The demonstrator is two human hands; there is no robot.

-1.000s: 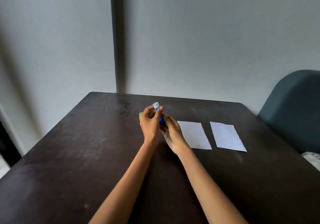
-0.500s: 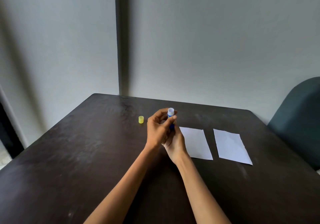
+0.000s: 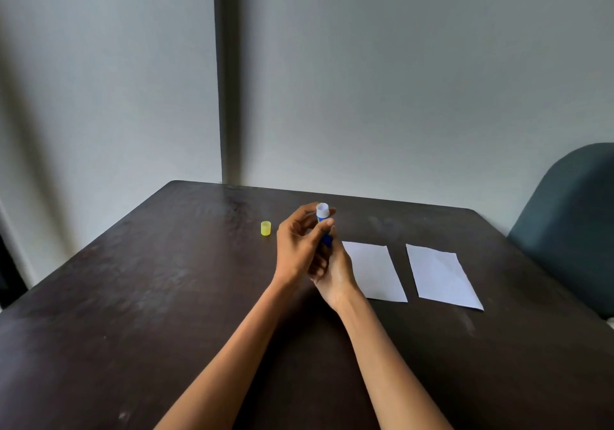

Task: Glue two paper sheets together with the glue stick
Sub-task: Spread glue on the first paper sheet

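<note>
Both hands hold a blue glue stick (image 3: pixel 322 213) upright above the dark table (image 3: pixel 166 296). Its white top shows above my fingers and the cap is off. My left hand (image 3: pixel 299 246) pinches the upper part of the tube between thumb and fingers. My right hand (image 3: pixel 335 273) grips the lower end, which is mostly hidden. The yellow cap (image 3: pixel 265 228) stands on the table to the left of my hands. Two white paper sheets lie flat to the right: the nearer sheet (image 3: pixel 375 271) just beside my right hand, the farther sheet (image 3: pixel 442 276) a small gap beyond it.
A dark green chair back (image 3: pixel 571 223) stands at the table's right edge. A grey wall with a vertical dark strip (image 3: pixel 226 97) rises behind the far edge.
The hands with the glue stick have shifted slightly right, uncovering the yellow cap on the table. The view has also tilted a little. The sheets have not moved.
</note>
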